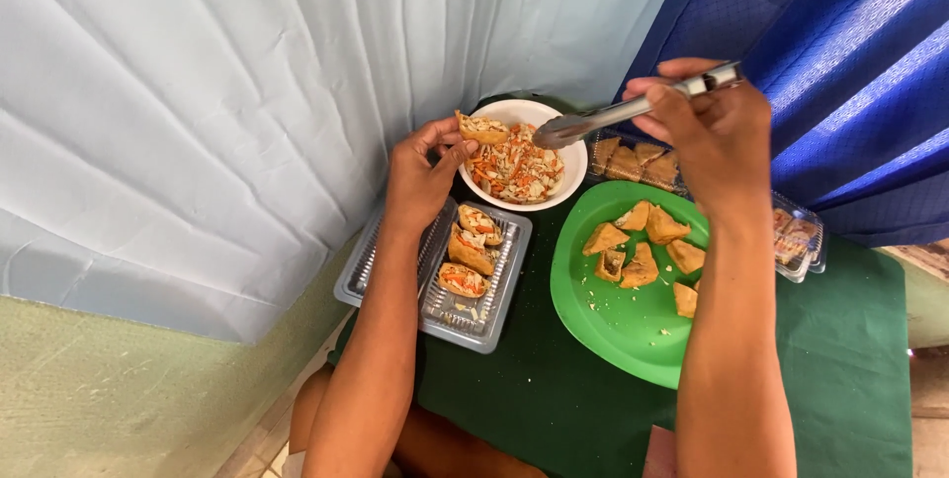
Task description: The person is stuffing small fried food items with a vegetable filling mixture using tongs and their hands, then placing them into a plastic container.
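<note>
Clear plastic tray (494, 312), perhaps lidless, by left hand (420, 181)

Both forearms are bare from elbow to wrist, with no sleeves, watch, rings or gloves on the left hand (420, 176) or the right hand (714, 132), and bare knees show below.

Hiding part of the far pastry box (633, 162) behind the right hand (707, 132) and tongs (593, 122), covering the near edge of the clear tray (366, 270) with the left forearm, and cutting off the green cloth (840, 359) at the bottom edge.
</note>
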